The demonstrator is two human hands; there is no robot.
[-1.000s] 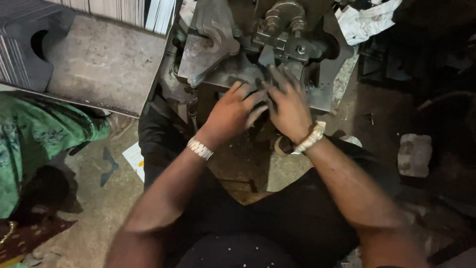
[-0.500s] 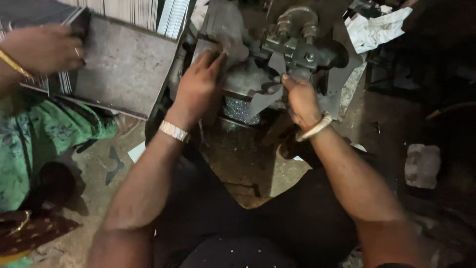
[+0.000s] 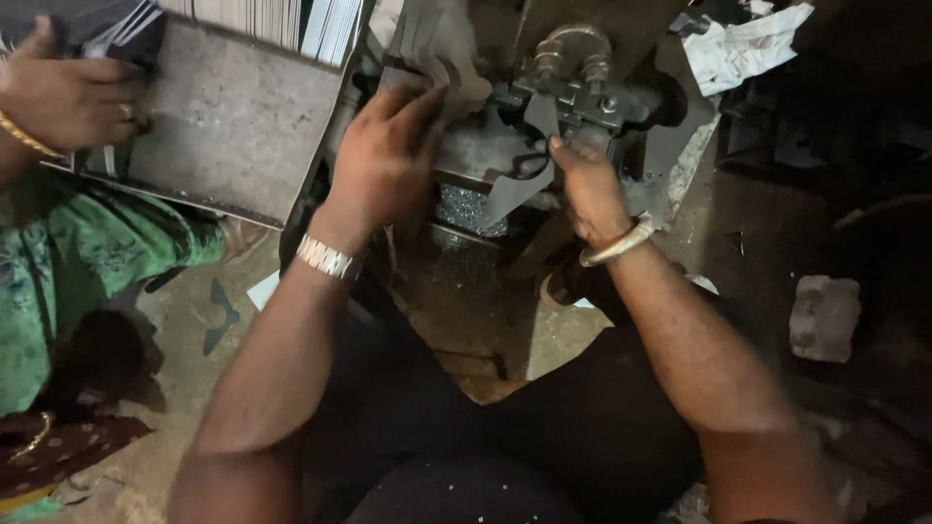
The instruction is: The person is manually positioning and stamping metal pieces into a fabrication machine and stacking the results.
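Top of the dark grey metal press machine (image 3: 582,87) is cut off by the frame edge; right side of the scene is in deep shadow, details there can't be made out; what sits under the left palm is hidden.

Two own hands, one co-worker's hand. Left hand (image 3: 383,160), silver link watch at the wrist, lies palm-down on the machine's left side, fingers (image 3: 417,102) stretched forward and close together, tips touching a pale grey curved sheet piece (image 3: 437,49); whether they grip it, cannot tell. Right hand (image 3: 587,189), silver bangle at the wrist, fingers curled and pinching a thin dark grey flat metal cutout (image 3: 519,184) that hangs tilted just under the machine's bolted clamp, two bolts visible on top.

Co-worker's hand (image 3: 68,92), gold bangle, green patterned sleeve, rests at upper left on a stack of dark sheets beside a grey metal box wall (image 3: 233,126); one row of thin light sheets stands behind it.

One crumpled white cloth (image 3: 748,44) top right; one grey stone block (image 3: 823,315) on the dirt floor, well apart; one dark offcut (image 3: 221,315) on the floor near the left arm.
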